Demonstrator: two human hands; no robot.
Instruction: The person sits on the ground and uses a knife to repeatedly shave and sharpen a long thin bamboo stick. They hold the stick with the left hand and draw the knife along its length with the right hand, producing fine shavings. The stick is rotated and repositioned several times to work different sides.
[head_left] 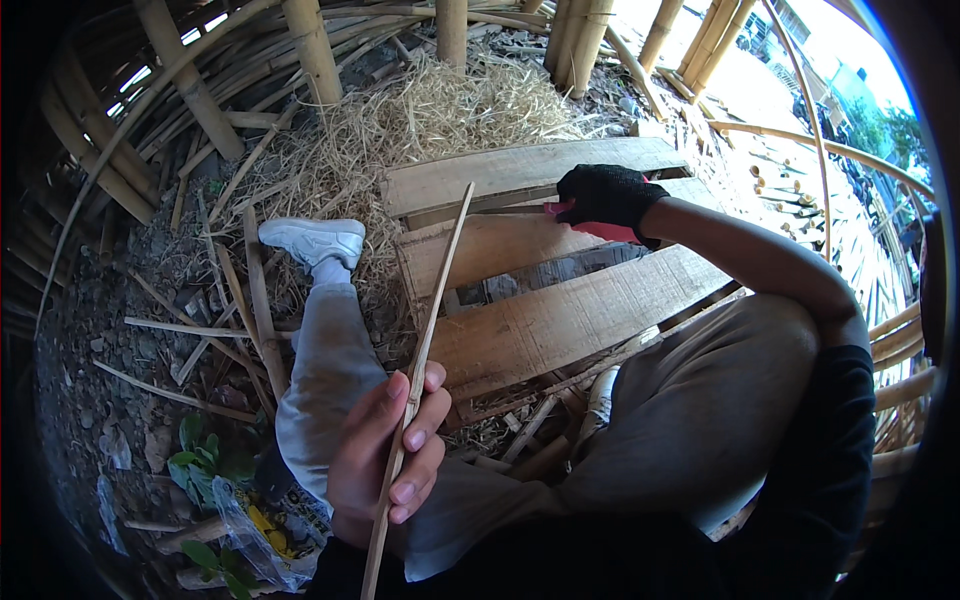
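Watching remotely, I see the left hand (400, 450) gripping the strip (426, 345), slanted before the planks (590, 310), and the right hand (606, 198) clasping the knife (508, 210), which, skidding off, could nick bare skin.

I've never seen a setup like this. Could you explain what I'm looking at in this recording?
There is no machine here: a person is working by hand. The single picture comes from a wide fisheye camera worn on the head, looking down, so straight edges bend toward the rim. The bare left hand holds a long, thin strip, apparently bamboo. The black-gloved right hand grips a narrow, knife-like tool over wooden boards with gaps between them. Pale shavings lie heaped beyond.
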